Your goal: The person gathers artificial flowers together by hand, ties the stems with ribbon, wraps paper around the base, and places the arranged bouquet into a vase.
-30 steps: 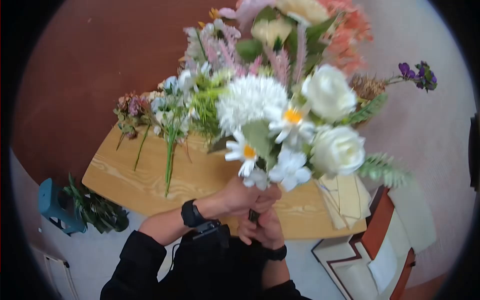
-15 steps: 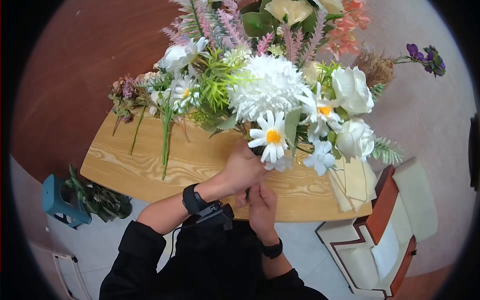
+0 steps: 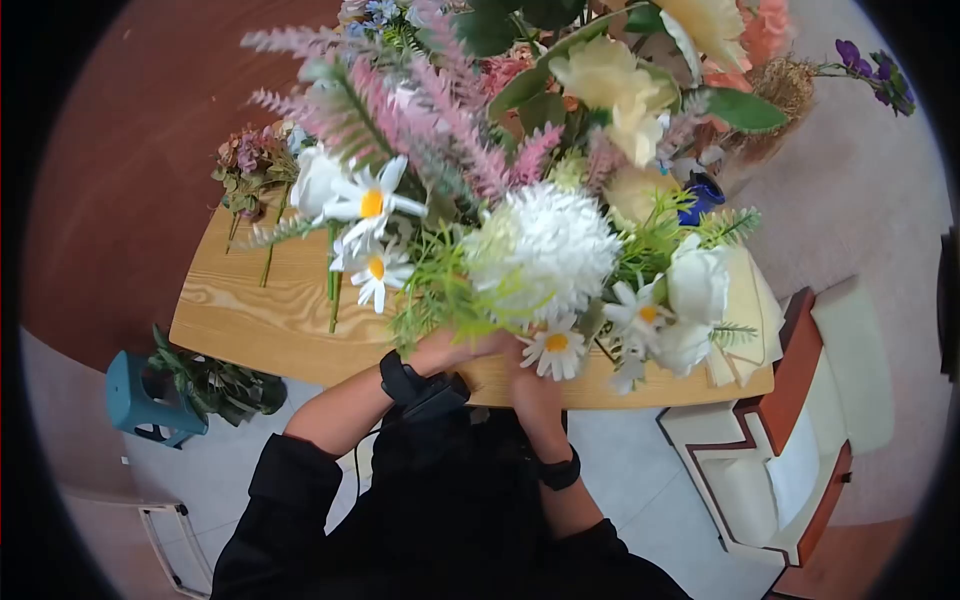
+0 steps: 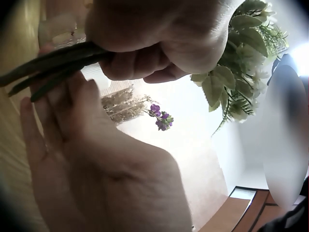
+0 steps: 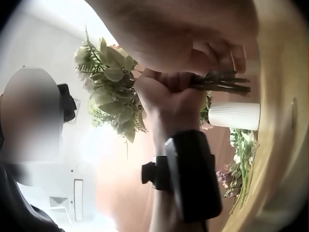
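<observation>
- Beneath the flowers, a light wood-grain surface [image 3: 270, 320] with a curved edge stands over a grey tiled floor [image 3: 625, 470].
- Left of it: a teal stool [image 3: 150, 395] and a leafy plant [image 3: 225, 385]. Right: a cream seat [image 3: 740, 490] with red-brown trim.
- Pale sheets [image 3: 750, 315] lie near the right end; loose flower stems [image 3: 333, 290] lie toward the left.
- Above the surface's near edge is the bouquet [image 3: 545, 250]: a fluffy white bloom, 4 yellow-centred daisies, white roses, pink sprigs and cream flowers.
- Left hand [image 3: 470, 345]: grip closed around its green stems [image 4: 58, 65].
- Right hand [image 3: 537, 390]: grip open, extended fingers against the stem ends.
</observation>
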### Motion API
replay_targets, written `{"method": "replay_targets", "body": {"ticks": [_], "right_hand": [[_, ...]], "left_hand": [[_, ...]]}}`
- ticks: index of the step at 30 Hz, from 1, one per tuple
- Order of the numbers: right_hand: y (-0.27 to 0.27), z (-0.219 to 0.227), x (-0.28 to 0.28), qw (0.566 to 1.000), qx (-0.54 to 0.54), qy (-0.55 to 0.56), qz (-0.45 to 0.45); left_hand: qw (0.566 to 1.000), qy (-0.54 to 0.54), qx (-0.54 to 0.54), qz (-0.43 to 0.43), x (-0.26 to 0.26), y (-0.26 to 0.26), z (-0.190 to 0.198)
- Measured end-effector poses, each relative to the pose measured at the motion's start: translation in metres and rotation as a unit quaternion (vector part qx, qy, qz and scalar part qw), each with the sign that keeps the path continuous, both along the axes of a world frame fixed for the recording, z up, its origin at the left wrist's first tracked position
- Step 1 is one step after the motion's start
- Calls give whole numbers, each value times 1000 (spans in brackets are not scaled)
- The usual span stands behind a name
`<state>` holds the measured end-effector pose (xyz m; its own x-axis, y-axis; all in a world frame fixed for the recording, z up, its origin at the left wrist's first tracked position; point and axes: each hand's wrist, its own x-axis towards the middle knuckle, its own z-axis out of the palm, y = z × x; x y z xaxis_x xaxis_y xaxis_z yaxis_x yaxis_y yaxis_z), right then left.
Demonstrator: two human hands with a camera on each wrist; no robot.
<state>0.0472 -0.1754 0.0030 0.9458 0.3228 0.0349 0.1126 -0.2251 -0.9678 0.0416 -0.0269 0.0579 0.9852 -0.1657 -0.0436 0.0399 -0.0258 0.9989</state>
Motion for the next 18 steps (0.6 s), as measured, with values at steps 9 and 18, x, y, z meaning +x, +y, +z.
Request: {"method": "replay_targets", "body": {"ticks": [9, 18], "right_hand": [[0, -7, 10, 999, 2, 33, 8], [9, 18, 15, 977, 203, -25, 58]], "left_hand": [[960, -130, 236, 77, 5, -2, -55], [973, -115, 158, 125, 20, -26, 1]]}}
